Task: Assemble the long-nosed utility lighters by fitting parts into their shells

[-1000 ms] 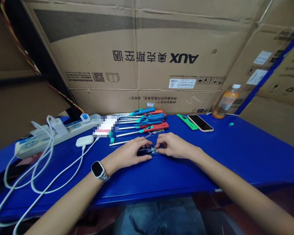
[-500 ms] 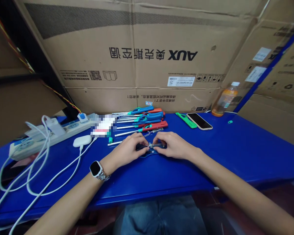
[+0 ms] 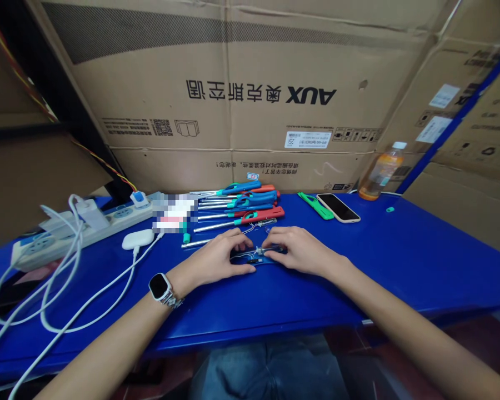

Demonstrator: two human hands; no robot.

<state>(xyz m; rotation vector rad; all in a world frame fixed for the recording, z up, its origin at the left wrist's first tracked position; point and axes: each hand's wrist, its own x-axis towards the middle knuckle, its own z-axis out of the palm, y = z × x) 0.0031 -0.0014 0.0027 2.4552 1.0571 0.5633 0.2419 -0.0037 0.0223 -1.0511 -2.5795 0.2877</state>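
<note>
My left hand [image 3: 223,256] has its thumb and fingers apart around an opened blue lighter shell [image 3: 266,260] lying on the table. Thin white wires and a small black part [image 3: 255,260] lie in the gap between them. With thumb and fingertips, my right hand [image 3: 298,250] grips a clear fuel tank with a pale valve end [image 3: 258,251] at the shell; the hand partly hides it. Just beyond lies another small clear tank with wires [image 3: 268,222]. A metal lighter tube [image 3: 195,243] points left from under my left hand.
Several blue and red long-necked lighters [image 3: 254,214] are piled behind my hands. A green lighter shell [image 3: 316,206], a phone [image 3: 338,207] and a drink bottle [image 3: 382,169] are to the right. A power strip [image 3: 108,221], white charging case [image 3: 137,239] and cables are on the left.
My left thumb and fingers have spread apart from their pinch, leaving wires visible between the hands. My right hand has shifted slightly right and still grips the clear tank.
</note>
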